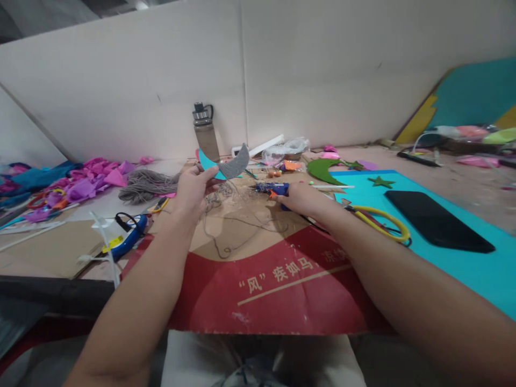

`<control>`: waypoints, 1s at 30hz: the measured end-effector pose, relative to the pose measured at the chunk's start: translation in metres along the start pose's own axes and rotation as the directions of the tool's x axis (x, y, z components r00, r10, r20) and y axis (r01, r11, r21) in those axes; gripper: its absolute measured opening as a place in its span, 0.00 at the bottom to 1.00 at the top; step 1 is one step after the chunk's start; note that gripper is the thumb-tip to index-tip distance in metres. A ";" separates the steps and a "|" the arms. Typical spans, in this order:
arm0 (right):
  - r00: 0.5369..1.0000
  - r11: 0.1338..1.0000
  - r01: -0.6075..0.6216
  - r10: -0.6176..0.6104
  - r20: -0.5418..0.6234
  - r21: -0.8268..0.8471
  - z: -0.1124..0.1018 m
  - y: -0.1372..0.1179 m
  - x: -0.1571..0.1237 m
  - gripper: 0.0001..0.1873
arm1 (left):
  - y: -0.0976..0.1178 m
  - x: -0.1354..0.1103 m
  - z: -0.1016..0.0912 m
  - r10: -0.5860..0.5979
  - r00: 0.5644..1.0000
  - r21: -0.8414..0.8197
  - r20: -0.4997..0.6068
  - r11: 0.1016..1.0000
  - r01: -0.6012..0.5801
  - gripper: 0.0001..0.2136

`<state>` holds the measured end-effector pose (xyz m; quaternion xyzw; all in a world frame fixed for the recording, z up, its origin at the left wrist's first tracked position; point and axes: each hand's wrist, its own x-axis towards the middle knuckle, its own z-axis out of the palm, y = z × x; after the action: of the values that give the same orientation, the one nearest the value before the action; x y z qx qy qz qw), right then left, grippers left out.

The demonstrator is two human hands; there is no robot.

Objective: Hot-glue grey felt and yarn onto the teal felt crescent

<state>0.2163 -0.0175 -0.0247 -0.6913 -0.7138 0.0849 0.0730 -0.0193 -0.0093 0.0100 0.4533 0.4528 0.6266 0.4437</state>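
My left hand (pixel 193 185) pinches a crescent moon cutout (pixel 237 163) and holds it up above the cardboard. One end of the crescent shows bare blue; the other is covered with rows of grey yarn. A loose grey yarn strand (pixel 221 252) trails over the cardboard below. My right hand (pixel 300 198) is wrapped around a blue hot glue gun (pixel 281 189) with an orange trigger, its nozzle pointing left towards the crescent. A grey yarn bundle (pixel 147 185) lies left of my left hand.
Red-and-tan cardboard (pixel 282 295) covers the work area. To the right are yellow-handled scissors (pixel 382 217), a black phone (pixel 437 220) on a blue sheet (pixel 495 274), and a green crescent (pixel 322 171). A bottle (pixel 206 134) stands behind; felt scraps (pixel 92 180) and a blue power strip (pixel 129 236) lie left.
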 end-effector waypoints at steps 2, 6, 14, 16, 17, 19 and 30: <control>0.998 0.997 -0.056 0.055 0.023 0.051 0.004 -0.003 0.001 0.22 | -0.002 -0.001 0.001 0.002 1.000 0.002 0.020 1.000 -0.002 0.08; 0.994 0.989 -0.108 0.106 0.028 0.101 0.005 -0.006 0.006 0.20 | -0.005 -0.001 0.002 -0.011 0.998 0.007 0.056 1.000 0.010 0.08; 0.978 0.898 -0.194 0.209 0.004 0.395 0.007 0.004 0.015 0.10 | -0.003 0.004 -0.003 -0.119 0.992 -0.054 0.043 0.991 0.122 0.04; 0.974 0.782 -0.180 0.228 -0.006 0.597 0.006 0.006 0.017 0.05 | -0.003 0.005 -0.004 -0.136 0.990 -0.069 0.029 0.988 0.138 0.03; 0.972 0.719 -0.154 0.232 -0.025 0.677 0.005 0.006 0.017 0.03 | -0.003 0.006 -0.005 -0.142 0.990 -0.073 0.022 0.987 0.144 0.03; 0.965 0.609 -0.060 0.238 -0.110 0.791 0.001 0.005 0.016 0.05 | -0.004 0.007 -0.006 -0.147 0.989 -0.079 0.002 0.986 0.147 0.04; 0.931 0.184 0.353 0.032 -0.364 0.918 -0.020 -0.012 -0.011 0.09 | -0.008 0.010 -0.007 -0.101 0.990 -0.056 -0.099 0.994 0.096 0.05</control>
<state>0.2094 -0.0288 -0.0025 -0.4126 -0.5471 0.4003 0.6085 -0.0266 0.0004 0.0026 0.3864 0.4803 0.6375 0.4622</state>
